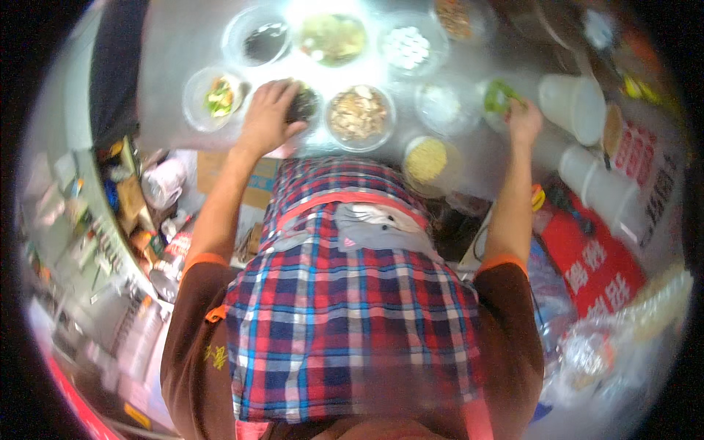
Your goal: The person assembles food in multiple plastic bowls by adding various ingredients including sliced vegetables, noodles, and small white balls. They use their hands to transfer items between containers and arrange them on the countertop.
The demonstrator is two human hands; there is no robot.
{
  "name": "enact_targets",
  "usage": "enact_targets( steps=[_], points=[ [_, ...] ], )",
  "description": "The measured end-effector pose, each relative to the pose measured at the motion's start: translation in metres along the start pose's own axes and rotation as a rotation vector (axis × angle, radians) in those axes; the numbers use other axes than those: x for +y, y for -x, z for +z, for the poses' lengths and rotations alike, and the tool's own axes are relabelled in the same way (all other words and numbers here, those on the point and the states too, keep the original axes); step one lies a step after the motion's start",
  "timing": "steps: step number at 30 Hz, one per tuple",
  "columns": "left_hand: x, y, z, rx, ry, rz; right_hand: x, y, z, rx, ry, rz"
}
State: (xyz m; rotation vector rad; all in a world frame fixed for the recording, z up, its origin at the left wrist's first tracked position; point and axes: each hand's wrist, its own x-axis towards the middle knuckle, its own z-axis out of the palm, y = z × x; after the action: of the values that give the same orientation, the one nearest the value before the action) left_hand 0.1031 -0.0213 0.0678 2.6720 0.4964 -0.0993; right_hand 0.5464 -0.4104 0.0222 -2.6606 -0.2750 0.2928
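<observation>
My left hand lies over the left side of a clear round bowl of dark food, thumb at the front and fingers at the back. Whether it grips the rim is hidden. On the right, my right hand pinches the edge of some green vegetable at a pale bowl. Between the hands are a clear bowl of light-brown sliced food and a bowl with whitish contents. A tub of yellow grains sits by the front edge. Left of my left hand is a bowl of green and orange pieces.
Along the back of the metal table stand a bowl of dark liquid, a bowl of soupy food, a bowl of white pieces and a brown-filled bowl. Stacked plastic tubs lie at right. Bagged clutter fills the lower left.
</observation>
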Motion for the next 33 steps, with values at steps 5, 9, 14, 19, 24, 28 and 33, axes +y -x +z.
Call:
enact_targets(
  steps=[5, 9, 14, 19, 24, 28, 33],
  points=[
    [0.004, -0.010, -0.023, -0.151, -0.101, 0.023, -0.044, 0.024, -0.022, 0.122, -0.571, 0.114],
    [-0.002, -0.010, -0.019, -0.158, -0.060, 0.116, -0.057, 0.041, -0.043, 0.179, -0.680, 0.109],
    [-0.020, 0.000, -0.002, -0.071, -0.056, 0.276, -0.094, 0.078, -0.081, 0.136, -0.721, 0.062],
    [-0.019, 0.004, 0.012, -0.065, 0.014, 0.229, -0.189, 0.149, -0.094, -0.132, -0.715, 0.006],
    [-0.022, 0.015, 0.032, 0.003, 0.076, 0.227, -0.268, 0.209, -0.026, -0.436, -0.843, 0.031],
    [-0.022, 0.022, 0.033, 0.071, 0.120, 0.211, -0.295, 0.232, 0.107, -0.644, -0.681, -0.128],
    [-0.022, 0.031, 0.031, 0.171, 0.145, 0.211, -0.285, 0.243, 0.156, -0.507, -0.458, -0.391]
  ],
)
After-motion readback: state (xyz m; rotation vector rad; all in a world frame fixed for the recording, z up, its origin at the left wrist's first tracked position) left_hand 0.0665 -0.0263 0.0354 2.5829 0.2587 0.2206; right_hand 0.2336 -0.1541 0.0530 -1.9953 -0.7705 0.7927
